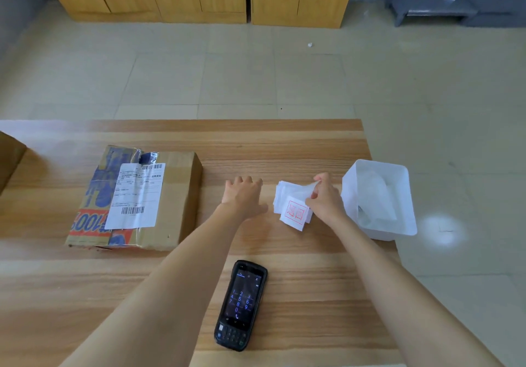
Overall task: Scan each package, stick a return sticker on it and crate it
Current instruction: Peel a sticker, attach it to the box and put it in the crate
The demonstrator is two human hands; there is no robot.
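The right hand [324, 198] pinches 1 flimsy sheet by its corner on the stack of return stickers [294, 214], the left hand [243, 195] lies slack on the table [284, 144], and the package [136, 198] to their left looks stiff, best lifted by its edges.

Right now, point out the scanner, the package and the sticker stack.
scanner [241, 304], head view, on its lit screen.
package [136, 195], head view, on its white shipping label.
sticker stack [295, 213], head view, on the red-stamped sticker.
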